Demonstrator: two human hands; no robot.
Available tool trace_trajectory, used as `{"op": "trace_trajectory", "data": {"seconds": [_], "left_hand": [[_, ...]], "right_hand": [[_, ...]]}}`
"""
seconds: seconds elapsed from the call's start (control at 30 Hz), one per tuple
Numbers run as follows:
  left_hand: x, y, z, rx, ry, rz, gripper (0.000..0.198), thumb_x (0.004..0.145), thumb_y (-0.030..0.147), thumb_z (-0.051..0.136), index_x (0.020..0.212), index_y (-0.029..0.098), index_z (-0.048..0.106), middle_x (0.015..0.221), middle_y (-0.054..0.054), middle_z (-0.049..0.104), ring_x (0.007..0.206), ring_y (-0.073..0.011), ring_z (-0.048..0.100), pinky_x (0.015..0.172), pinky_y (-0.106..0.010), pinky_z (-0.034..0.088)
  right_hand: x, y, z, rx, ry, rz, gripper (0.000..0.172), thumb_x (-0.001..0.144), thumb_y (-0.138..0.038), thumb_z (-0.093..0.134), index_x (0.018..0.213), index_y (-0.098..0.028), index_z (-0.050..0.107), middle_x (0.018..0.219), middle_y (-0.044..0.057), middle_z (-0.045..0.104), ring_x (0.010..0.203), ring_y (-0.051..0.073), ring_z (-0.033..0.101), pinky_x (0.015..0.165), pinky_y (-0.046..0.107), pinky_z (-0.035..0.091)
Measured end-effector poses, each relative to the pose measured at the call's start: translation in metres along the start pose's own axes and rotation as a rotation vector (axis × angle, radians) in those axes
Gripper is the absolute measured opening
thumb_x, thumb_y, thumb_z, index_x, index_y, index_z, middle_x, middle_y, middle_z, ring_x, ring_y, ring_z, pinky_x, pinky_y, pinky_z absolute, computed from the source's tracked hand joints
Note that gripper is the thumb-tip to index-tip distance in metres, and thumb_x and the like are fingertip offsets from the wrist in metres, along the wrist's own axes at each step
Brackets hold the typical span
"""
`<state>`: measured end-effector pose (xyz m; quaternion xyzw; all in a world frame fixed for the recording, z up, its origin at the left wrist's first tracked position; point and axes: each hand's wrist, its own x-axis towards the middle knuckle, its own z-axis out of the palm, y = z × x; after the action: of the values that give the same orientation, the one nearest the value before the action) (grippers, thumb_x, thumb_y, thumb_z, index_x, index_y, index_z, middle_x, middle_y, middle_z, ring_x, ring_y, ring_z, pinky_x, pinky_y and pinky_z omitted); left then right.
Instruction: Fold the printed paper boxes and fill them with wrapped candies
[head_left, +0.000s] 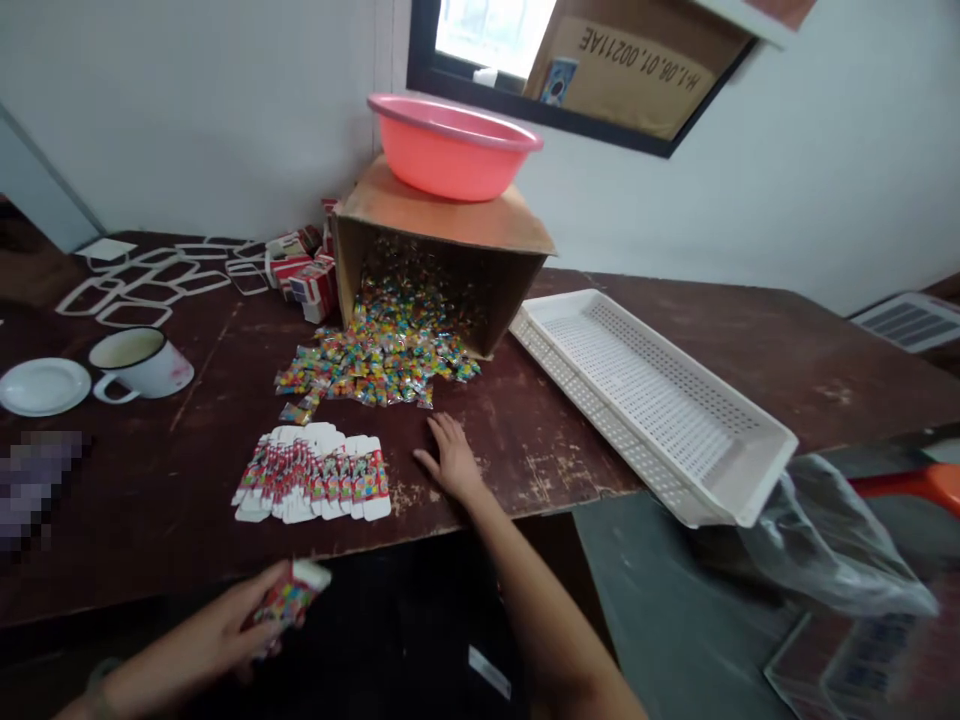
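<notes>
My left hand (244, 625) is wrapped round a small printed carton (289, 598) with a white open end, below the table's front edge. Palm down on the table, my right hand (451, 458) has its fingers apart and holds nothing. To its left lies a fanned row of flat printed cartons (315, 475). Beyond them, small clear packets of colourful candy (382, 360) spill from a cardboard box (450, 225) lying on its side, open toward me. The packets nearest my right hand do not touch its fingers.
A pink basin (457, 150) sits on the cardboard box. The white perforated tray (660, 400) is at the right, near a clear plastic bag (832, 540). An enamel mug (142, 365), a white plate (45, 387) and red-and-white cartons (311, 283) are on the left.
</notes>
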<state>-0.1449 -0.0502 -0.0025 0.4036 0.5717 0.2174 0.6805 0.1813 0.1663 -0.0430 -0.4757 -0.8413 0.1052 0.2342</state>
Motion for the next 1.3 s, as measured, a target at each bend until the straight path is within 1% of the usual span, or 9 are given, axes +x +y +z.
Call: {"op": "trace_trajectory", "data": {"seconds": [0.1, 0.23, 0.4, 0.57, 0.8, 0.93, 1.07, 1.2, 1.3], "left_hand": [[0.018, 0.033, 0.016, -0.138, 0.026, 0.046, 0.037, 0.081, 0.044, 0.067, 0.109, 0.021, 0.062, 0.101, -0.009, 0.068, 0.090, -0.0251, 0.064, 0.069, -0.034, 0.057], [0.051, 0.057, 0.049, -0.261, 0.026, 0.117, 0.039, 0.076, 0.038, 0.070, 0.107, 0.019, 0.056, 0.092, -0.007, 0.065, 0.079, -0.0212, 0.063, 0.055, -0.028, 0.055], [0.064, 0.055, 0.083, -0.195, -0.032, 0.136, 0.041, 0.075, 0.033, 0.069, 0.109, 0.017, 0.054, 0.083, -0.003, 0.062, 0.069, -0.0180, 0.062, 0.044, -0.022, 0.049], [0.051, 0.057, 0.093, -0.155, -0.031, 0.172, 0.039, 0.074, 0.031, 0.070, 0.106, 0.016, 0.053, 0.076, -0.001, 0.061, 0.066, -0.0174, 0.060, 0.042, -0.022, 0.048], [0.043, 0.050, 0.082, -0.285, 0.014, 0.174, 0.048, 0.075, 0.040, 0.072, 0.113, 0.016, 0.056, 0.076, -0.002, 0.063, 0.067, -0.0186, 0.062, 0.042, -0.022, 0.048], [0.042, 0.047, 0.080, -0.351, 0.041, 0.142, 0.061, 0.083, 0.066, 0.051, 0.110, 0.012, 0.062, 0.072, -0.005, 0.065, 0.065, -0.0210, 0.063, 0.042, -0.024, 0.048], [0.043, 0.048, 0.078, -0.352, 0.036, 0.107, 0.063, 0.086, 0.068, 0.043, 0.102, 0.011, 0.064, 0.073, -0.008, 0.067, 0.065, -0.0217, 0.063, 0.041, -0.024, 0.046], [0.045, 0.049, 0.075, -0.308, -0.012, 0.090, 0.045, 0.085, 0.053, 0.052, 0.093, 0.011, 0.067, 0.079, -0.010, 0.069, 0.069, -0.0219, 0.062, 0.044, -0.024, 0.046], [0.044, 0.051, 0.070, -0.208, -0.015, 0.137, 0.031, 0.077, 0.039, 0.062, 0.095, 0.014, 0.070, 0.084, -0.007, 0.070, 0.075, -0.0208, 0.060, 0.052, -0.025, 0.048]], "right_hand": [[-0.077, -0.029, 0.013, 0.079, 0.007, -0.030, 0.068, 0.087, -0.046, 0.061, 0.144, -0.015, 0.041, 0.146, 0.018, 0.043, 0.139, 0.034, 0.035, 0.111, 0.056, 0.036], [-0.126, -0.067, 0.003, 0.327, -0.045, -0.100, 0.035, 0.095, -0.017, 0.044, 0.126, -0.024, 0.060, 0.126, 0.012, 0.061, 0.117, 0.024, 0.057, 0.098, 0.043, 0.050], [-0.095, -0.109, -0.021, 0.740, 0.029, 0.195, 0.040, 0.091, -0.027, 0.057, 0.131, -0.024, 0.051, 0.102, 0.006, 0.066, 0.090, 0.018, 0.064, 0.083, 0.031, 0.053], [-0.056, -0.126, -0.028, 0.580, 0.028, 0.118, 0.018, 0.088, -0.030, 0.065, 0.103, -0.022, 0.067, 0.104, 0.007, 0.065, 0.104, 0.022, 0.056, 0.096, 0.040, 0.041], [-0.074, -0.145, -0.016, 0.612, 0.033, 0.061, 0.035, 0.098, -0.025, 0.044, 0.132, -0.024, 0.054, 0.137, 0.009, 0.052, 0.128, 0.022, 0.042, 0.109, 0.044, 0.030], [-0.081, -0.146, -0.022, 0.583, 0.014, 0.103, 0.020, 0.095, -0.028, 0.051, 0.099, -0.025, 0.071, 0.140, 0.005, 0.048, 0.133, 0.026, 0.036, 0.113, 0.050, 0.022], [-0.084, -0.141, -0.021, 0.961, -0.011, 0.284, 0.022, 0.094, -0.033, 0.052, 0.106, -0.026, 0.069, 0.133, 0.007, 0.053, 0.118, 0.023, 0.052, 0.098, 0.041, 0.044], [-0.081, -0.136, -0.010, 1.444, -0.299, 0.577, 0.036, 0.080, -0.037, 0.069, 0.111, -0.020, 0.064, 0.095, 0.004, 0.066, 0.067, 0.012, 0.060, 0.058, 0.024, 0.050], [-0.073, -0.134, -0.009, 1.381, -0.497, 0.486, 0.029, 0.075, -0.032, 0.073, 0.099, -0.016, 0.069, 0.082, 0.002, 0.066, 0.062, 0.011, 0.060, 0.057, 0.022, 0.050]]}}
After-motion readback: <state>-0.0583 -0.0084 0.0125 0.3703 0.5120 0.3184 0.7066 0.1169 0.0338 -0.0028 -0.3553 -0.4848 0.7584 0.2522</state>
